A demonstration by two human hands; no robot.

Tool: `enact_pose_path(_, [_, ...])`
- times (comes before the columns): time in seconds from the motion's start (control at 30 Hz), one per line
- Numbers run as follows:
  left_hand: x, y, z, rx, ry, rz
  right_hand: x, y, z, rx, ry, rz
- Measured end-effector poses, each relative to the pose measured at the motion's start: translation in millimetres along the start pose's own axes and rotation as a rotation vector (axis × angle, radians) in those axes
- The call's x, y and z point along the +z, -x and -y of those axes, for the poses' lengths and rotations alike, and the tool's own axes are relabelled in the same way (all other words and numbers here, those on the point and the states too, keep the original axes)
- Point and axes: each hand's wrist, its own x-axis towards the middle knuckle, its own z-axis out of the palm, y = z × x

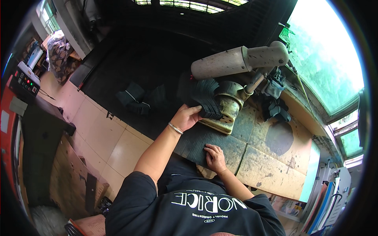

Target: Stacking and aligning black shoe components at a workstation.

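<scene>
My left hand (pixel 186 117) is stretched forward, its thumb and fingers pinching the near end of a fanned stack of dark, thin pieces (pixel 206 97). The material of these pieces is too dark to make out. The stack stands against the worn, cream-coloured metal base (pixel 229 107) of a bench machine, under its thick grey cylindrical arm (pixel 220 63). My right hand (pixel 215 158) rests at the near edge of the cardboard-covered table (pixel 271 165), fingers loosely bent and holding nothing.
Banded bundles of dark pieces (pixel 134 96) lie on the black surface to the left. Dark cloth-like scraps (pixel 276 109) sit right of the machine, below a window (pixel 330 59). A control box with lit buttons (pixel 26 80) stands far left; upright folders (pixel 321 204) are at lower right.
</scene>
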Motion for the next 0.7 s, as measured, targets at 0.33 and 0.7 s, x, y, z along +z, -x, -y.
enact_pose_path(0.33, [6, -17, -13, -0.018, -0.049, -0.111, -1, -1, -2, 0.001, -0.004, 0.002])
enact_pose_path(0.7, [-13, -51, -32, 0.013, -0.089, -0.038, -2, -2, 1, 0.015, -0.007, 0.002])
